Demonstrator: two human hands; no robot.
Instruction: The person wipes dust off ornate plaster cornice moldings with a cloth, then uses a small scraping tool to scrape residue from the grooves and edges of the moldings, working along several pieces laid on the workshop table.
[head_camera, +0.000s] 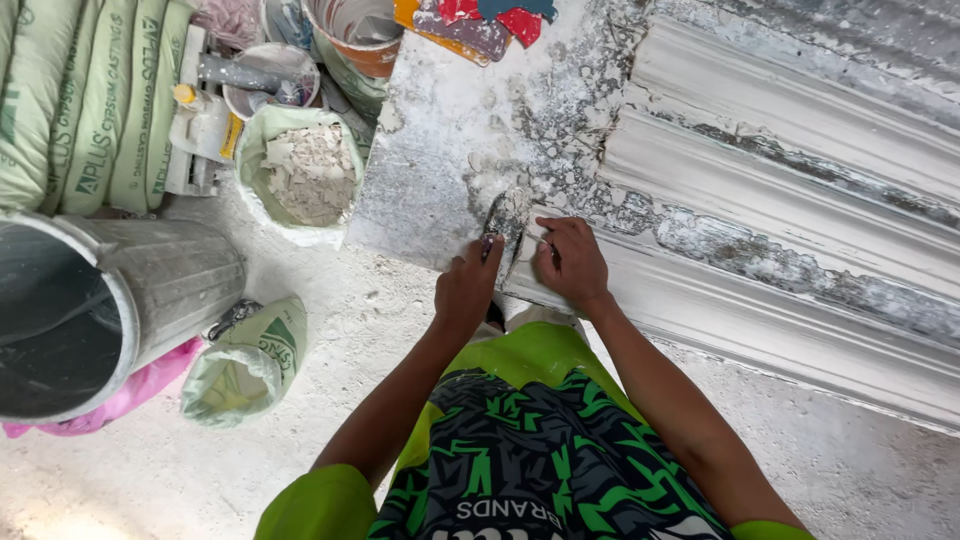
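Left hand fingers curled tight around scraper, blade on plaster-crusted slab. Right hand fingers together, flat on white cornice moulding end, beside blade. Slab edge beneath knuckles; bare floor behind.

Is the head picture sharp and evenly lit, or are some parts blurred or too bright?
In the head view the left hand, right hand and scraper are sharp under soft daylight; the white floor is nearly washed out, the metal bin interior is dark, and edges bend slightly.

Far left of your grip stand a metal bin, green sacks and a rubble bag.
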